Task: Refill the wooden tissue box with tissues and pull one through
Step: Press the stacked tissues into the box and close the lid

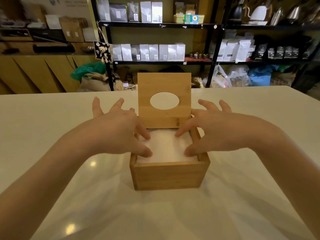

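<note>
On the white tabletop (52,129), near the middle, stands the square light-wood tissue box (168,175), its hinged wooden lid with an oval hole (164,87) upright at the far side. The white stack of tissues (167,148) already fills the box almost to the rim. Both hands are spread wide, gripping nothing: the left hand (117,129) presses fingertips onto the stack's left edge, the right hand (214,130) onto its right. To do this well, press evenly at both sides until the stack sits flat below the rim, then pinch only the top sheet's centre before lowering the lid.
</note>
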